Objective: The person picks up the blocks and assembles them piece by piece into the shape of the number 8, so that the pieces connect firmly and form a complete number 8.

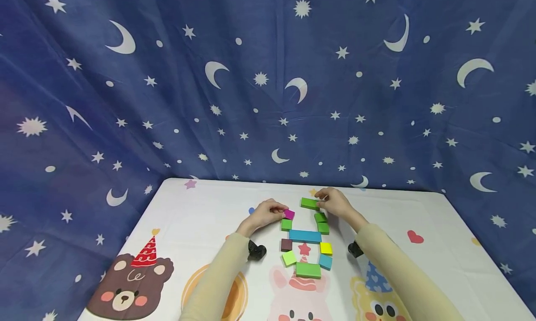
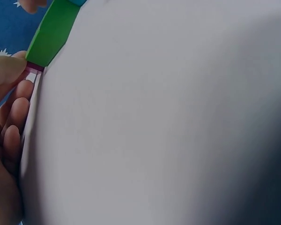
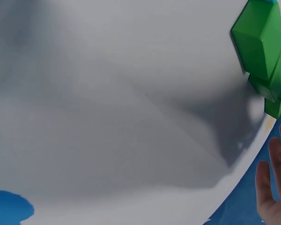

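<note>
My left hand (image 1: 267, 214) is at the upper left of a ring of coloured blocks. Its thumb and finger pinch a small magenta block (image 1: 289, 214), just beyond a green block (image 1: 286, 225). In the left wrist view, a sliver of the magenta block (image 2: 35, 67) shows at the fingertips. My right hand (image 1: 336, 203) is at the far side, its fingertips at the right end of a long green block (image 1: 309, 203). Other fingers of the right hand (image 3: 276, 187) are extended in the right wrist view; the contact itself is hidden there.
A long blue block (image 1: 305, 236) crosses the layout. Green blocks (image 1: 322, 228) line its upper right. Nearer are brown (image 1: 286, 245), yellow (image 1: 325, 249), blue (image 1: 325, 261), lime (image 1: 289, 258) and long green (image 1: 308, 270) blocks. A starry curtain (image 1: 268, 102) hangs behind the table.
</note>
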Motion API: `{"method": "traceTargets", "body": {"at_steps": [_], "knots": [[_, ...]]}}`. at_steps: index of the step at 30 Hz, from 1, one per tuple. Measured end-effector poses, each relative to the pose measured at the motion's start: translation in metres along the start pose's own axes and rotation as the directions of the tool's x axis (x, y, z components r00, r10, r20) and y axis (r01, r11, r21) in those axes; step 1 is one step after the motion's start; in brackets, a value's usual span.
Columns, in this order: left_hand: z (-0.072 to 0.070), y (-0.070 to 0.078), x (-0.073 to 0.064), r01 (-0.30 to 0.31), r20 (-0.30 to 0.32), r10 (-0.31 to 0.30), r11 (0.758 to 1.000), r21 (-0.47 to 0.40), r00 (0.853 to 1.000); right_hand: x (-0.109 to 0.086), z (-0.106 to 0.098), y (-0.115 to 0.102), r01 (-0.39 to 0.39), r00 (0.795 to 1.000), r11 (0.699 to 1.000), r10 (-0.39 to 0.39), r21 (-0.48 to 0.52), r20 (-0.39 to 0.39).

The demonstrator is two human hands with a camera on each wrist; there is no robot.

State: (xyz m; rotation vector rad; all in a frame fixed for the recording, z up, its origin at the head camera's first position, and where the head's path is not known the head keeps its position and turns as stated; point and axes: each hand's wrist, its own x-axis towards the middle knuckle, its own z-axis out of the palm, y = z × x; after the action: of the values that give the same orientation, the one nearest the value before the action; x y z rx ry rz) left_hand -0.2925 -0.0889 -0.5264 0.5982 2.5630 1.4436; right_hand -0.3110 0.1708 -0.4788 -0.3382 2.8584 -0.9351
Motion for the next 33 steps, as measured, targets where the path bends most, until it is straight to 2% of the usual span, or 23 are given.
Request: {"method": "traceTargets", "body": {"at_steps": [9,20,28,33], "knots": [[0.0,-0.002,0.0,0.012,0.01,-0.012,0.999,-0.032,1.0,0.008,0.011,0.003,-0.028,0.999,0.999,0.029,-0.033,0.022],[-0.001,0.0,-0.001,0.011,0.012,-0.011,1.0,-0.022,1.0,0.009,0.019,0.002,-0.031,0.999,0.998,0.032,-0.054,0.014],[0.0,-0.003,0.0,0.006,0.007,-0.006,0.999,-0.031,1.0,0.008,0.02,0.001,-0.04,0.999,0.998,0.04,-0.056,-0.004],[0.001,-0.004,0.0,0.025,0.007,-0.024,0.999,-0.04,1.0,0.006,0.02,-0.001,-0.028,1.0,0.998,0.029,-0.05,0.004]]}}
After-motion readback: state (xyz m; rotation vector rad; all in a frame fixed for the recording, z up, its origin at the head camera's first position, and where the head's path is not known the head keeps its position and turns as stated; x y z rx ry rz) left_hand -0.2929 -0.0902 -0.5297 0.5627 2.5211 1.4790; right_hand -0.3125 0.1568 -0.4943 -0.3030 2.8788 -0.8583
